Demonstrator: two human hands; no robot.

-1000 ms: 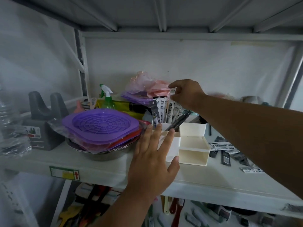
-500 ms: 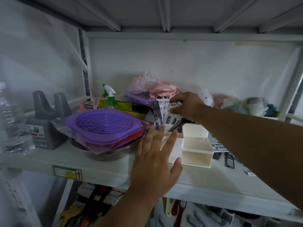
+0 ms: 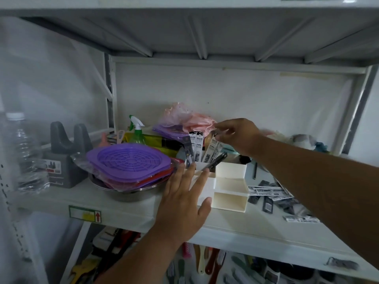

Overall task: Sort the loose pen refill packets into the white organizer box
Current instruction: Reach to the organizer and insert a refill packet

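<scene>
The white organizer box [image 3: 229, 187] is sitting on the white shelf [image 3: 127, 208], close to its front edge and about midway along it. Several pen refill packets [image 3: 198, 148] are standing upright in its rear left compartment, fanning out a little, with a dark clip-like tool [image 3: 216, 161] leaning across them. The stepped compartments on the box's right side are showing only bare white walls.

The left hand [image 3: 185, 203] is lying flat against the box's front left corner, fingers straight and spread, thumb touching the front wall, holding nothing. The right hand [image 3: 239, 135] is hovering just above the standing packets, thumb and forefinger drawn toward each other with the other fingers loosely curled; whether anything is pinched there is hard to tell.

More loose packets [image 3: 270, 193] are lying scattered on the shelf just right of the box, running toward the right end.

Left of the box, touching the left hand's side, a steel bowl [image 3: 127, 193] is carrying a purple strainer [image 3: 129, 160] wrapped in plastic. Behind it a green spray bottle [image 3: 137, 130] is standing, with pink bags [image 3: 190, 119] near the back wall. A grey stand [image 3: 65, 156] and a clear water bottle [image 3: 20, 152] are sitting toward the left end.
</scene>
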